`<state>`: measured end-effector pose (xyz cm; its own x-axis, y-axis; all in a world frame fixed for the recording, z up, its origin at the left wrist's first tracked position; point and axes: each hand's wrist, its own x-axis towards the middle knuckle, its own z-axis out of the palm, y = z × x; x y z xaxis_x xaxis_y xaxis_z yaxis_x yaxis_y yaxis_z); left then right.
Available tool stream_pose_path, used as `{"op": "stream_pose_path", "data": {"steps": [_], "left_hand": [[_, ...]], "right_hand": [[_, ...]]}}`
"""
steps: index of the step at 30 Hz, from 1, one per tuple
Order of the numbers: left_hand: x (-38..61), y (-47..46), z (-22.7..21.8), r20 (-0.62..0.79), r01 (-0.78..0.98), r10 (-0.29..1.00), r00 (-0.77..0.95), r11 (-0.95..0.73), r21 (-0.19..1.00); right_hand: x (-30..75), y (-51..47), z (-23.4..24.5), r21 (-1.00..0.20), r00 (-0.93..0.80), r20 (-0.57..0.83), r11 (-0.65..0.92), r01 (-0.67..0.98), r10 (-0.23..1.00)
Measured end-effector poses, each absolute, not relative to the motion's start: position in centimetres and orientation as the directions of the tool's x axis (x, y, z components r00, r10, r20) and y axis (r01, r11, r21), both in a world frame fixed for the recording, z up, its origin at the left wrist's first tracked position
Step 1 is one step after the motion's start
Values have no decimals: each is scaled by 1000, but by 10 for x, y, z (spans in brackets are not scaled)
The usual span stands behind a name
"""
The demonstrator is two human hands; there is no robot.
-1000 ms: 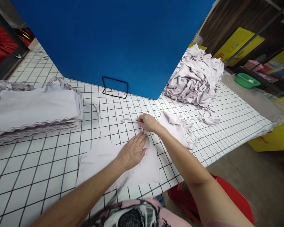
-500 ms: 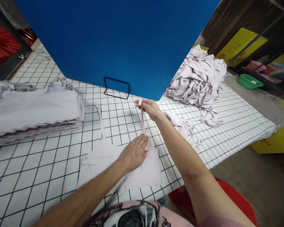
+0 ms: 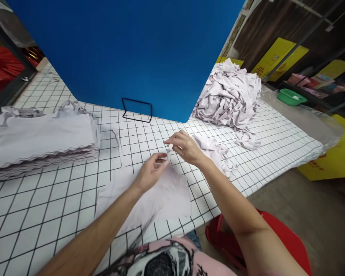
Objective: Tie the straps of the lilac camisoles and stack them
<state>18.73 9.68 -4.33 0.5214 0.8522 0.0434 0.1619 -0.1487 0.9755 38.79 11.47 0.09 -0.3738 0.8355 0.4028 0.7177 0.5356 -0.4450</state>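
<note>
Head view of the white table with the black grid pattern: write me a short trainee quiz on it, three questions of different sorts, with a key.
1. Multiple choice. What is pinched in the bare right hand?
A) a narrow white fabric strip
B) a green oval plastic basin
C) a red plastic stool

2. True or false. In the picture, the neat stack of flat whitish fabric pieces lies left of the crumpled whitish fabric heap.

3. Fill in. The black rectangular wire frame shows at the lower edge of a large flat panel coloured ____.

Key: 1. A; 2. True; 3. blue
</note>
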Motion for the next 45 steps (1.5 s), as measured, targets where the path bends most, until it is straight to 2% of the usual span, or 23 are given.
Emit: {"op": "stream_pose_path", "data": {"steps": [2, 4, 7, 11, 18, 20, 24, 27, 32, 37, 39, 42, 45], "left_hand": [[184, 98, -28, -87, 49, 853, 515, 72, 996], [185, 95, -21, -181, 31, 841, 510, 192, 981], [188, 87, -23, -283, 67, 834, 474, 286, 956], [190, 78, -35, -376, 62, 797, 473, 396, 916], [186, 73, -45, -453, 54, 713, 536, 506, 861], [185, 71, -48, -469, 61, 706, 530, 520, 852], [185, 69, -49, -485, 91, 711, 509, 516, 852], [185, 71, -44, -469, 180, 724, 506, 443, 878], [189, 83, -24, -340, 305, 769, 541, 197, 932], [184, 87, -20, -243, 381, 805, 541, 23, 924], [180, 83, -27, -173, 473, 828, 533, -123, 872], [172, 75, -43, -8, 603, 829, 558, -400, 690], [167, 67, -56, 19, 645, 795, 606, -505, 574]], "right_hand": [[387, 100, -6, -333, -427, 380, 552, 764, 821], [386, 89, -14, -241, -456, 363, 554, 797, 813], [383, 79, -24, -158, -475, 360, 554, 817, 803], [385, 72, -38, -141, -449, 372, 527, 838, 813], [391, 59, -62, -247, -383, 304, 461, 852, 872], [391, 52, -63, -322, -341, 313, 436, 840, 887], [392, 36, -53, -543, -142, 345, 321, 776, 928], [388, 28, -40, -643, -140, 308, 315, 698, 941], [377, 38, -25, -711, -344, 149, 342, 614, 927], [372, 47, -28, -771, -266, 118, 257, 583, 957], [371, 45, -32, -777, -275, 105, 252, 577, 956], [370, 40, -41, -783, -228, 92, 212, 585, 969], [368, 35, -50, -792, -185, 89, 182, 583, 979]]}}
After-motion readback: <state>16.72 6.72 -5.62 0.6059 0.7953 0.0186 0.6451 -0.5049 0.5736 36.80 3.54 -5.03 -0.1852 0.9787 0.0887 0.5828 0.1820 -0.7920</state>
